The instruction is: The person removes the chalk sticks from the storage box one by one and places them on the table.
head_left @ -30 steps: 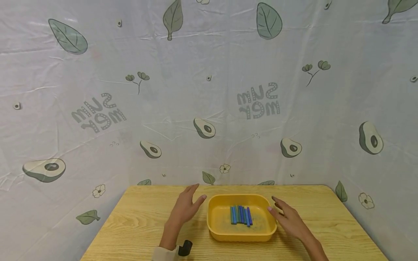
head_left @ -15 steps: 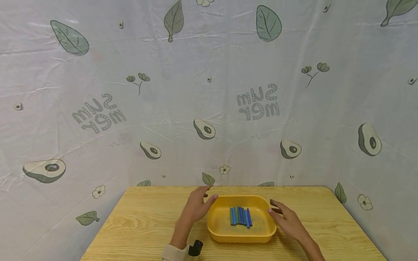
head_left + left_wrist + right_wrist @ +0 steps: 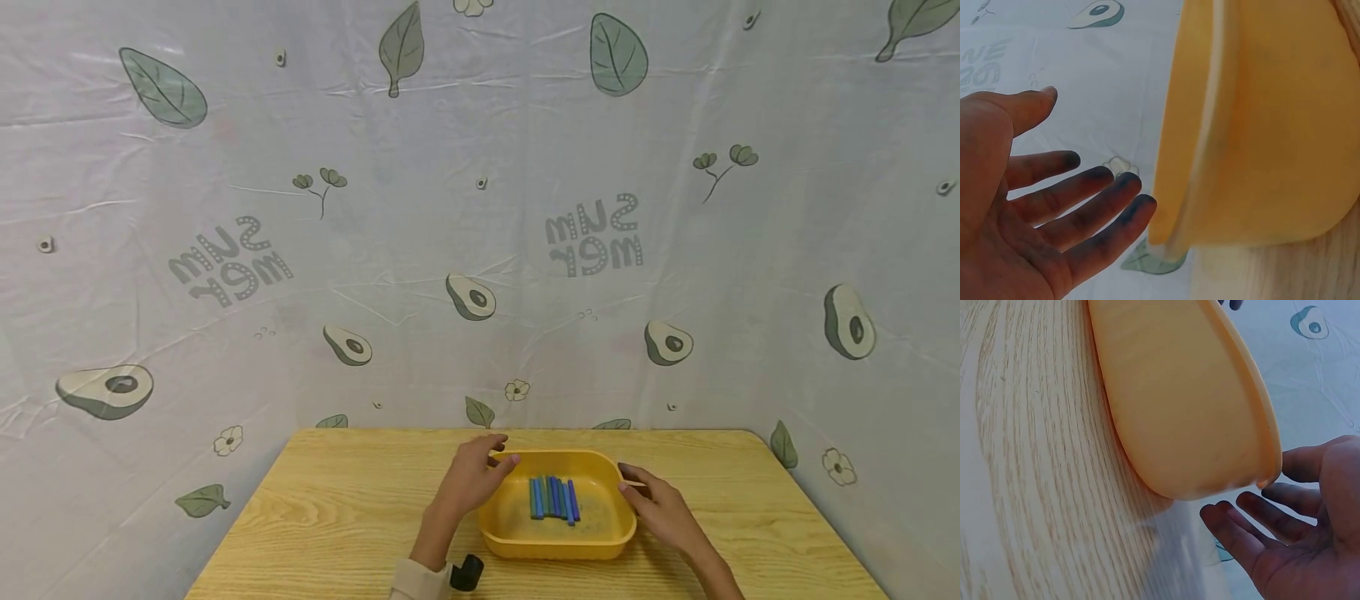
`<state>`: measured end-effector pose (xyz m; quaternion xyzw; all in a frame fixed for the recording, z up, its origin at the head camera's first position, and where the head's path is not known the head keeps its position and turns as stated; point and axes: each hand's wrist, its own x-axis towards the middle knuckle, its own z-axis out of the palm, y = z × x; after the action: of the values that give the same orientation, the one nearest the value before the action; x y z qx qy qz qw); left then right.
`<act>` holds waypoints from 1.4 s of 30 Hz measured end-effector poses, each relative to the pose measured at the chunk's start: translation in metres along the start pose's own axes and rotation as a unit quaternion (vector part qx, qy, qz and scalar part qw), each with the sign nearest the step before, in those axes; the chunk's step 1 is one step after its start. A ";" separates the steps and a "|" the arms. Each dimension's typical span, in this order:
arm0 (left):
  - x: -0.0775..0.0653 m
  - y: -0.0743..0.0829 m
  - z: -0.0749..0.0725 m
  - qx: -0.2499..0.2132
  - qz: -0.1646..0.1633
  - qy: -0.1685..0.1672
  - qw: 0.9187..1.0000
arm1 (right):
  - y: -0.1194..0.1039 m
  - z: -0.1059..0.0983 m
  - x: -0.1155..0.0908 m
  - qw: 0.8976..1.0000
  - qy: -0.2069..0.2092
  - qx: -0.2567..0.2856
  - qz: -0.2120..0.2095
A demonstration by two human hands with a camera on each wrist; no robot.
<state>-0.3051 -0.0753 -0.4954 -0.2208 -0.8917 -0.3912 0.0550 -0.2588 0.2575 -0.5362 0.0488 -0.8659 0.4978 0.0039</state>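
Observation:
A yellow plastic tray with raised walls sits on the table. In it several blue, green and purple sticks, like chalk pastels, lie side by side amid bluish dust. My left hand is over the tray's left rim with fingers spread, and holds nothing. Its fingertips look dark-stained in the left wrist view, close to the tray wall. At the right end, my right hand has its thumb at the rim and its other fingers loosely extended outside the wall; whether they touch it is unclear.
The wooden table extends on both sides of the tray. Behind it hangs a pale curtain printed with leaves and avocados. A black device is strapped at the left wrist, beside a light sleeve.
My left hand has moved right, from beside the tray to over its left rim. The right hand has come slightly closer to the right rim. The tray and sticks stay in place.

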 end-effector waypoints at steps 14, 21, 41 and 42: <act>0.004 0.004 0.012 -0.012 0.001 -0.035 0.999 | 0.008 -0.001 0.001 0.994 -0.009 0.101 0.036; 0.008 0.010 0.018 0.000 -0.013 -0.049 0.999 | 0.008 0.002 0.003 0.990 0.019 0.122 0.065; 0.017 0.010 0.037 -0.057 -0.095 -0.079 0.991 | 0.007 0.003 0.002 0.984 0.035 0.149 0.096; 0.017 0.010 0.038 -0.059 -0.100 -0.078 0.990 | 0.007 0.003 0.002 0.983 0.035 0.151 0.097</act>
<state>-0.3131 -0.0353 -0.5101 -0.1630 -0.8864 -0.4280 -0.0673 -0.2616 0.2585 -0.5439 -0.0531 -0.7805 0.6226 -0.0215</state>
